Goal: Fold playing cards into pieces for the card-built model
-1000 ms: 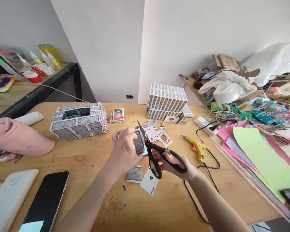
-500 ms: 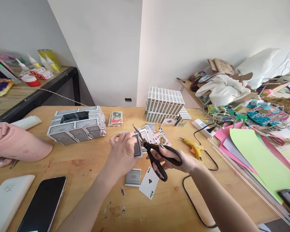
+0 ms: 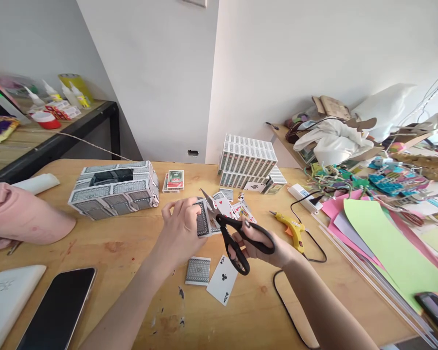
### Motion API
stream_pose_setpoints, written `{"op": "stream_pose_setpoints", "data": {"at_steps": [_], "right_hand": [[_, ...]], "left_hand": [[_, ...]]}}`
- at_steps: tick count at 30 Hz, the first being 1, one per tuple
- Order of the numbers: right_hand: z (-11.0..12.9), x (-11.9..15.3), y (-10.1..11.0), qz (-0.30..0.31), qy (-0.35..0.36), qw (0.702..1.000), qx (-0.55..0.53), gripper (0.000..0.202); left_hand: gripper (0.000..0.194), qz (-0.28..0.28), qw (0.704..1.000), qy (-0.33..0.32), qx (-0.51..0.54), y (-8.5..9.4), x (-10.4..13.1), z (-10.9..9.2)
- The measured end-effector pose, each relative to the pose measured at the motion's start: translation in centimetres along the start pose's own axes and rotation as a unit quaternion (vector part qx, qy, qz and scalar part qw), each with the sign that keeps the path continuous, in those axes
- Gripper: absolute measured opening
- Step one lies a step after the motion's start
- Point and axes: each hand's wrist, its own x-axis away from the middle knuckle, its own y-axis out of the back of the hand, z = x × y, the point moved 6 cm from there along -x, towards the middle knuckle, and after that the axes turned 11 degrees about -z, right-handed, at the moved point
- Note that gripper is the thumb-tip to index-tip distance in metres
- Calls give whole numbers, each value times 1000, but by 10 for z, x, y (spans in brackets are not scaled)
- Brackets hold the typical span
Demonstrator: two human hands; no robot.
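My left hand [image 3: 180,221] is closed on a playing card [image 3: 203,221], its patterned grey back facing me. Black-handled scissors [image 3: 237,233] are in my right hand [image 3: 257,243], fingers through the loops, blades parted close to the card's right edge. Beyond the blades lie several loose cards [image 3: 224,208], some face up with red suits. Nearer me on the table are a shortened card piece [image 3: 198,271], back up, and an ace of clubs [image 3: 222,279], face up. What my left fingertips do behind the card is hidden.
A box covered in cards [image 3: 115,189] stands at left, stacked card packs [image 3: 247,160] at the back. On the right are a yellow glue gun [image 3: 292,228] with its cord, a power strip [image 3: 304,197] and coloured paper [image 3: 372,243]. A phone [image 3: 58,308] lies front left.
The scissor blades stand wider apart now, and the held card's back shows more fully. Both hands have shifted slightly left in view, along with the whole scene.
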Motion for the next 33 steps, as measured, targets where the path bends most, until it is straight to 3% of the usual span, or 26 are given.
{"op": "stream_pose_setpoints", "data": {"at_steps": [3,7,9,11,12,13,16,17,19,23,27,30,33], "right_hand": [[1,0,4,17,-7,995,-94,50],[15,1,26,-68,53,986,-145,52],[14,2,39,-128,84,984,-92,46],[4,3,54,-207,104,972,35,39],[-4,4,62,-260,99,952,128,35],[-12,5,73,-334,95,909,229,33],[-30,4,87,-448,86,738,496,26],[-38,1,89,-452,63,706,542,26],[-49,-5,92,-439,31,679,588,26],[-48,-10,93,-397,15,677,620,28],[-26,-9,91,-394,19,690,607,20],[4,-9,78,-417,100,745,512,14],[35,-15,48,-361,216,836,353,17]], "left_hand": [[45,19,999,6,47,0,1,1],[56,40,991,35,122,3,1,2],[61,45,982,64,175,5,-1,5],[66,40,966,94,237,8,-3,10],[66,33,956,108,269,10,-4,12],[65,23,946,120,301,12,-6,15],[57,4,913,164,373,15,-8,26],[54,3,905,182,383,15,-8,29],[49,4,896,222,385,14,-8,34],[42,-10,877,285,387,10,-7,39],[34,-16,872,323,367,6,-6,41],[27,-19,869,347,353,4,-7,42],[23,-19,870,350,347,2,-13,39]]}}
